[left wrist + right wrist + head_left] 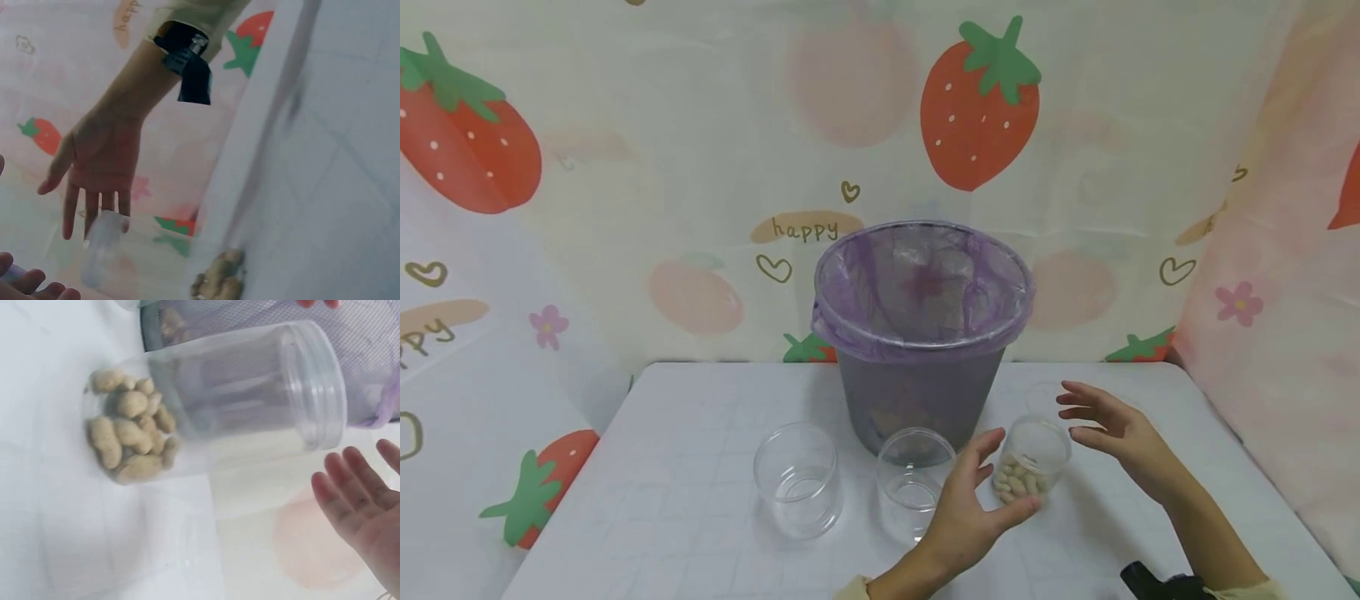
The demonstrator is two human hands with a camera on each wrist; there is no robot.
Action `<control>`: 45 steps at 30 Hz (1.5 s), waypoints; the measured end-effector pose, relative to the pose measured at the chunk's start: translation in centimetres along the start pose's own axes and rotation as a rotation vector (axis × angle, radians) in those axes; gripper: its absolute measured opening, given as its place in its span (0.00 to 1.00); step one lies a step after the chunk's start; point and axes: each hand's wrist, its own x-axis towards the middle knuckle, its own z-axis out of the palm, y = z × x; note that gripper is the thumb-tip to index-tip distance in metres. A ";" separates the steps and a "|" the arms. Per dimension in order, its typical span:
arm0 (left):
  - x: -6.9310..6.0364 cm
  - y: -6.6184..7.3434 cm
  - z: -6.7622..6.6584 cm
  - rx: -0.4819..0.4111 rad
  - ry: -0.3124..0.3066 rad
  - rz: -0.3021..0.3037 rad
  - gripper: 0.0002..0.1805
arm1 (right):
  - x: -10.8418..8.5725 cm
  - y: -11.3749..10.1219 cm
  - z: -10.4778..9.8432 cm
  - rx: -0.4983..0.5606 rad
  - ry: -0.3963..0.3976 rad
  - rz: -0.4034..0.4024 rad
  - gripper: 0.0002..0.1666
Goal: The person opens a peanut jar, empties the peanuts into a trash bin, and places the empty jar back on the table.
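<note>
A clear jar (1032, 458) with several peanuts (134, 431) at its bottom stands upright at the right of the table. My left hand (962, 517) is at its near left side, thumb and fingers spread around it; whether it touches the jar I cannot tell. Off the jar's right side is my right hand (1112, 433), fingers apart and holding nothing. In the right wrist view a gap shows between the right fingers (356, 487) and the jar's rim. The left wrist view shows the right palm (106, 153) facing the jar.
Two clear jars with nothing visible inside, one at the left (797, 479) and one in the middle (898, 475), stand left of the peanut jar. Behind them is a mesh bin (917, 392) with a purple liner. A strawberry-patterned cloth (700, 167) hangs behind the table (647, 467).
</note>
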 end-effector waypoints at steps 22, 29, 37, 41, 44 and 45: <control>1.3 -5.1 2.5 0.091 0.076 -0.193 0.44 | -1.5 4.0 2.0 0.159 -0.143 0.196 0.42; 1.7 -5.6 2.7 0.067 0.043 -0.203 0.44 | -1.8 4.6 2.5 0.188 -0.160 0.186 0.45; 1.7 -5.8 2.8 0.114 0.021 -0.182 0.43 | -1.8 4.9 3.2 0.179 -0.142 0.184 0.45; 1.8 -6.1 2.6 0.170 0.016 -0.140 0.40 | -1.8 4.9 3.3 0.173 -0.137 0.182 0.45; 1.8 -6.3 2.5 0.193 0.016 -0.119 0.38 | -1.8 5.0 3.3 0.160 -0.135 0.182 0.44; 1.9 -6.3 2.5 0.195 0.017 -0.116 0.37 | -1.8 5.0 3.3 0.155 -0.134 0.181 0.44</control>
